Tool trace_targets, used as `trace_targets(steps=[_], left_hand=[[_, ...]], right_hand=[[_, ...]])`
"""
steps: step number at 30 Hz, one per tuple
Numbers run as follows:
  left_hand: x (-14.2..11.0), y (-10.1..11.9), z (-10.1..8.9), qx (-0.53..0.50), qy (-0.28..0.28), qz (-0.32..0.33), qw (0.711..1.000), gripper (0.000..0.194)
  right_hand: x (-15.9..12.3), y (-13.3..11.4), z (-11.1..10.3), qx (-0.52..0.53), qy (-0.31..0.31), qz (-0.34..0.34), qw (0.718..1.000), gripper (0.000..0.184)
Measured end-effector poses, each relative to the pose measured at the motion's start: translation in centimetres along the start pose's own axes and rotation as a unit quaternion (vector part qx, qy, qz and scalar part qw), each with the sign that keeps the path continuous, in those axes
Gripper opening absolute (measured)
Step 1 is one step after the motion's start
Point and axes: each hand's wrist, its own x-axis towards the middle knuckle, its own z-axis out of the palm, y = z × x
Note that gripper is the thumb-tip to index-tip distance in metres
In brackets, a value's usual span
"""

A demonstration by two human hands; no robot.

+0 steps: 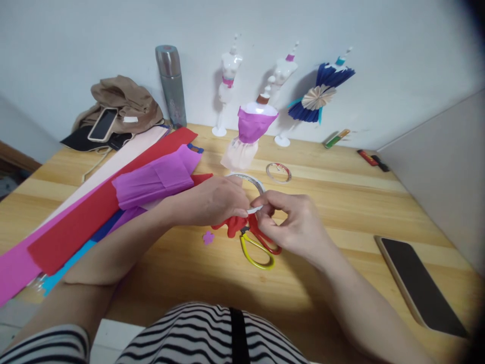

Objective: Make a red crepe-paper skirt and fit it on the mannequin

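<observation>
Over the middle of the table, my left hand [217, 199] is closed around a white roll of tape [258, 183]. My right hand [295, 220] pinches the near edge of that roll, with thumb and forefinger together. Whether a strip has come loose there is too small to tell. Below my hands lie scissors [257, 259] with one yellow and one red handle, their blades mostly hidden. Crumpled red paper [235, 226] shows under my left fingers. A small purple paper flower [208, 237] lies on the wood just left of the scissors.
Sheets of red [76, 222] and purple crepe paper [159, 177] cover the left side. Several small dress forms stand at the back, one in a purple top [257, 124]. A thin clear ring [279, 173], a steel flask [172, 88] and a dark phone [420, 283] surround the work.
</observation>
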Motion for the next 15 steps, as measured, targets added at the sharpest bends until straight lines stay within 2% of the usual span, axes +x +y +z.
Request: trace_targets(steps=[3,6,10,15], left_hand=[[-0.05,-0.16,-0.17,-0.057,0.001,-0.013,0.998,0.041],[-0.23,-0.20,-0.53,-0.058,0.032,-0.027,0.997,0.041],[-0.26,0.14,-0.81,-0.019,0.066,-0.057,0.996,0.040],[-0.01,0.71,-0.56,0.101,0.040,-0.056,0.993,0.039]], right_hand=[[0.06,0.33,0.03,0.004,0.024,-0.023,0.999,0.015],[0.14,0.51,-0.13,0.031,0.063,-0.055,0.996,0.017],[0.17,0.41,-0.28,0.027,0.101,-0.073,0.992,0.007],[0.19,0.38,0.23,0.033,0.091,-0.036,0.995,0.018]])
